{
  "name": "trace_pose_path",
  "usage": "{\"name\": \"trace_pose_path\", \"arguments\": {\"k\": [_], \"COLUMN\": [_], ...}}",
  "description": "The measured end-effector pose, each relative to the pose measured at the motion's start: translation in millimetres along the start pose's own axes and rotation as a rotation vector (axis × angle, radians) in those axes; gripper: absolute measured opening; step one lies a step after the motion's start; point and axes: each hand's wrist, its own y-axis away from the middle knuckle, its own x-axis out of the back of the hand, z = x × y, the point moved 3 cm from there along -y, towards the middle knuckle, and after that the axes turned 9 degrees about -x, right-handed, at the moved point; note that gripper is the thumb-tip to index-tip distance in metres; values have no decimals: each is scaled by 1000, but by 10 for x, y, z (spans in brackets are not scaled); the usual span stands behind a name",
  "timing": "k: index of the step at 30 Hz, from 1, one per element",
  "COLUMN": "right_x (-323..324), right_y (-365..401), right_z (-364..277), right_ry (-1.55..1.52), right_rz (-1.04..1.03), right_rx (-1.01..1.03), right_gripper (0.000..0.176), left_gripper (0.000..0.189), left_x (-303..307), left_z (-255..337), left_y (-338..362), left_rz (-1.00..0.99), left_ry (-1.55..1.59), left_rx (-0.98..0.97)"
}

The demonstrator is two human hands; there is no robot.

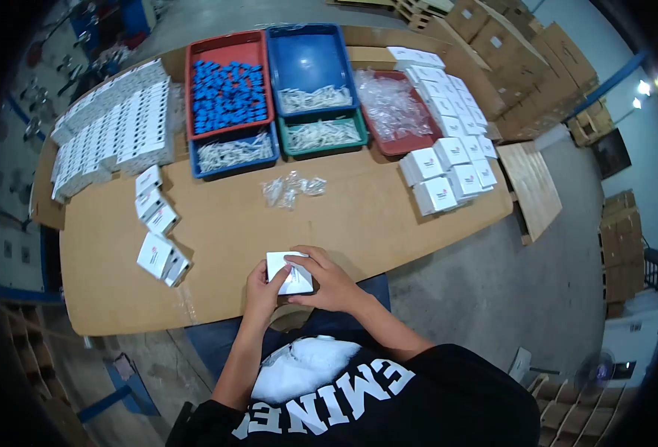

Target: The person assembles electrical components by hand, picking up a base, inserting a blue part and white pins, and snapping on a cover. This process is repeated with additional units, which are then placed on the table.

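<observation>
A small white box (pixel 296 283) with faint print on its top is held at the table's front edge. My left hand (pixel 260 292) grips its left side, thumb lying on the top. From the right, my right hand (pixel 329 284) wraps round the same box, fingers over its upper face and far edge. The underside is hidden. Beyond my hands lie several small clear plastic bags (pixel 291 190) with pale contents I cannot make out. To the left, a loose row of white boxes (pixel 155 253) runs away from me.
At the back stand a red tray (pixel 268 45) of blue parts, blue trays (pixel 310 56) and a green tray (pixel 360 119) with white pieces, and a red tray (pixel 392 147) of clear bags. White boxes are stacked at left (pixel 113 123) and right (pixel 440 194) on the cardboard-covered table (pixel 232 223).
</observation>
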Motion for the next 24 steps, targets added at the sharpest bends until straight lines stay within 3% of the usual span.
{"name": "trace_pose_path", "arguments": {"k": [2,5,9,11,18,24], "right_x": [100,524,1520,1853,2142,1989], "right_y": [36,52,169,264,341,229], "right_z": [112,347,916,1225,1786,1941], "right_ry": [-12,125,514,570,591,698], "right_rz": [-41,383,971,1129,1145,1154], "right_rx": [71,3,-206,-318,-392,-264], "right_gripper": [81,68,66,64,61,54], "left_gripper": [35,46,47,45,38,31], "left_x": [-71,-204,-107,38,410,570], "left_z": [-67,128,138,58,-177,-133], "left_y": [-4,112,200,243,402,509], "left_rz": [-34,-99,-120,-106,-22,122], "left_ry": [25,14,-89,-97,-99,-69], "left_rx": [55,119,75,89,80,15]}}
